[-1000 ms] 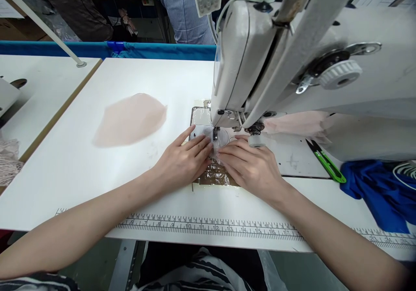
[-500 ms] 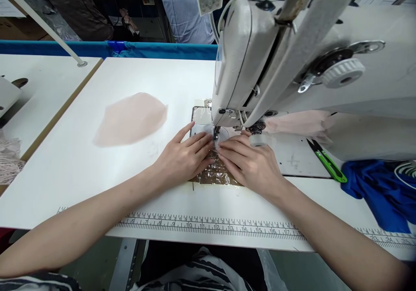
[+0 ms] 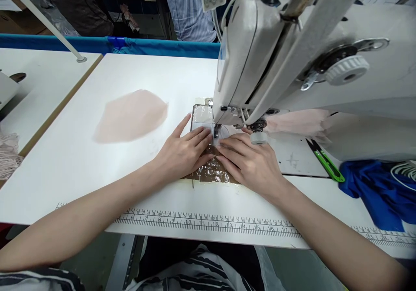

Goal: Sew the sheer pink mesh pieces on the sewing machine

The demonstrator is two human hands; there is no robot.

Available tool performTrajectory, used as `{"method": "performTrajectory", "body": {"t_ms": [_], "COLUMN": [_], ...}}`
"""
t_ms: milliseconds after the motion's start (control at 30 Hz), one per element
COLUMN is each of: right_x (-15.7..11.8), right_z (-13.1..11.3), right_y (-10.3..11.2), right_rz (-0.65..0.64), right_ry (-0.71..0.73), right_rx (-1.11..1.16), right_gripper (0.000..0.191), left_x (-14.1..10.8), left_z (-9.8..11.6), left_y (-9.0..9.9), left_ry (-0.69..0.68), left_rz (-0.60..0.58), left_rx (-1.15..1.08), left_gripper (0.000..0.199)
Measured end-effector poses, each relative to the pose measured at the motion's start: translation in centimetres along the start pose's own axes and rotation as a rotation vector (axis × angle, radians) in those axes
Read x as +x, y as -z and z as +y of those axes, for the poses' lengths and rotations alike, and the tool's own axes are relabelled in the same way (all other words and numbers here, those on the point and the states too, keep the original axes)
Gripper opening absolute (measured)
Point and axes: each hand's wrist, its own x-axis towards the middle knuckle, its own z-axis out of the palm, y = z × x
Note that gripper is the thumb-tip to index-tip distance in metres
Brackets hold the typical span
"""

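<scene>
My left hand (image 3: 183, 152) lies flat with its fingers spread, its fingertips just left of the presser foot (image 3: 216, 130) of a white sewing machine (image 3: 247, 57). On the other side of the foot, my right hand (image 3: 251, 161) rests with fingers stretched toward the needle area. Both hands touch the shiny brown taped plate (image 3: 216, 172) on the white table. Any fabric under the fingers is too sheer and covered to make out. A sheer pink piece (image 3: 133, 115) lies flat to the left, and more pink fabric (image 3: 297, 122) sits behind my right hand.
Green thread snips (image 3: 328, 165) and bunched blue cloth (image 3: 370, 191) are at the right. A printed ruler (image 3: 201, 222) runs along the table's front edge. Pale threads (image 3: 9, 156) lie at the far left. Two people are beyond the blue cloth rail (image 3: 169, 48).
The whole view has shifted slightly. My left hand's fingertips sit a little further back and left beside the presser foot. My right hand looks almost unchanged.
</scene>
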Motion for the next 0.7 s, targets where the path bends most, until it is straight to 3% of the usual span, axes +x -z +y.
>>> {"method": "performTrajectory", "body": {"t_ms": [700], "right_x": [0.2], "right_z": [0.7], "right_y": [-0.3], "right_rz": [-0.088], "right_ry": [-0.072], "right_rx": [-0.054], "right_gripper": [0.024], "left_x": [0.2], "left_z": [-1.1], "left_y": [-0.9], "left_ry": [0.147], "left_rz": [-0.059], "left_rx": [-0.063], "left_gripper": [0.051]}}
